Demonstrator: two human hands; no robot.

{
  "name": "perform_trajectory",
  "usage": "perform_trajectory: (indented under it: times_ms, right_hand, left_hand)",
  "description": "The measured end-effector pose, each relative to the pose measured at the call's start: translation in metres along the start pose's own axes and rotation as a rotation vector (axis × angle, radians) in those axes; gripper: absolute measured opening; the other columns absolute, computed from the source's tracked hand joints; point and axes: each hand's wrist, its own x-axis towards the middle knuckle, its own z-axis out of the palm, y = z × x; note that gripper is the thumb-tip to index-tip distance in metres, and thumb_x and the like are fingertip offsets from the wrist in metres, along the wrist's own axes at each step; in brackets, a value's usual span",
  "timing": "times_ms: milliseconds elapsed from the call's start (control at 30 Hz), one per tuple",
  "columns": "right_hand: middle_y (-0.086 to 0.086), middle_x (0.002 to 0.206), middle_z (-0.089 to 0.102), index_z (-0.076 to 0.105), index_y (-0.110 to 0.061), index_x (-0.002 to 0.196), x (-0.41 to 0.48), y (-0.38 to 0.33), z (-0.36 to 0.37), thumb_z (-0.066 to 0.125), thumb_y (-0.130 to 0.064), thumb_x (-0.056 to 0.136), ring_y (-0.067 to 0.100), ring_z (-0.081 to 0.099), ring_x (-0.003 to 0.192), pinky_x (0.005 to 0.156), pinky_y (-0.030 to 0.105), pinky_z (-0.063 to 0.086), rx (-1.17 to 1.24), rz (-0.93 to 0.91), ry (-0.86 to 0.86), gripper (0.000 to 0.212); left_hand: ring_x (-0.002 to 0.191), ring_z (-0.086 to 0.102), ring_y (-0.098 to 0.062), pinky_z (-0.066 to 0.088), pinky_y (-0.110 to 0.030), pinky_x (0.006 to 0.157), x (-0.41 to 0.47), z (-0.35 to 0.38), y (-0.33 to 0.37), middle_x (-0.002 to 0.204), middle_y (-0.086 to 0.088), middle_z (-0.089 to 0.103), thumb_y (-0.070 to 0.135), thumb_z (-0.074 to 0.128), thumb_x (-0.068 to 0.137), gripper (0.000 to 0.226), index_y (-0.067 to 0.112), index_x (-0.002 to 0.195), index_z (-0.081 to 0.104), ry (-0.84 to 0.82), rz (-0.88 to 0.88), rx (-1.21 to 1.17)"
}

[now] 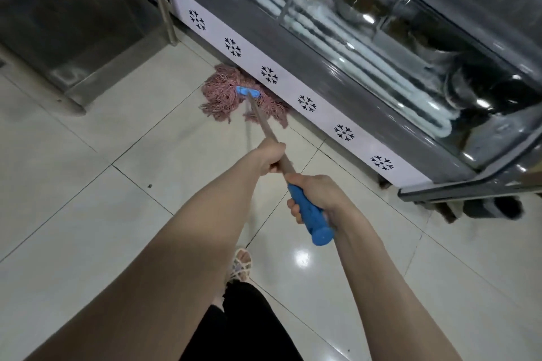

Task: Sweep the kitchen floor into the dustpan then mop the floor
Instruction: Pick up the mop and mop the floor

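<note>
1. Low in the middle of the frame, a sandalled foot stands on the glossy tiled floor. If the tiles are wet here, a slip is the closest hazard.
2. Just right of centre, the right hand is wrapped firmly round the blue grip at the top end of the mop pole.
3. At centre, the left hand is closed round the bare shaft, near the right one. With both hands so high up, control over the far end looks weak, and a hard push could twist the pole.
4. Left of centre, a dark speck sits on a tile; the mop may smear it rather than lift it.
5. Above centre, the pink mop head lies spread on the floor, its far strands touching the foot of the freezer's snowflake panel.
6. Strands could slip under that edge and snag, or a shove could knock the blue clamp against the panel.
7. No dustpan is in view.
</note>
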Motion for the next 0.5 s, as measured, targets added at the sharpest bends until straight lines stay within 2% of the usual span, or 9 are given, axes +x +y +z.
perform_trajectory:
  times_ms: [67,267,500]
  right_hand:
    - [0.013,0.064,0.051,0.048,-0.004,0.091,-0.002,0.007,0.012,0.059,-0.021,0.094,0.013,0.046,0.029,0.035,0.017,0.041,0.005,0.014,-0.041,0.021]
    - [0.013,0.073,0.046,0.045,-0.005,0.097,-0.019,0.047,0.061,0.059,-0.018,0.094,0.013,0.047,0.030,0.037,0.019,0.043,-0.022,0.017,-0.167,0.019]
    - [0.013,0.071,0.045,0.043,-0.006,0.095,-0.057,0.117,0.138,0.059,-0.016,0.093,0.014,0.047,0.030,0.038,0.019,0.044,-0.139,0.012,-0.276,0.019]
  left_hand:
    - [0.065,0.061,-0.015,0.054,-0.025,0.050,-0.006,-0.013,-0.010,0.081,-0.012,0.059,0.013,0.037,0.103,0.039,-0.003,0.138,0.033,0.036,-0.002,-0.021]
    - [0.066,0.062,-0.016,0.052,-0.023,0.042,-0.046,-0.068,-0.061,0.095,-0.017,0.059,0.015,0.039,0.103,0.041,-0.008,0.138,0.034,0.124,-0.021,-0.071]
    - [0.066,0.060,-0.020,0.055,-0.034,0.066,-0.116,-0.139,-0.148,0.078,-0.014,0.056,0.013,0.037,0.104,0.040,-0.011,0.135,0.034,0.232,-0.021,-0.188]
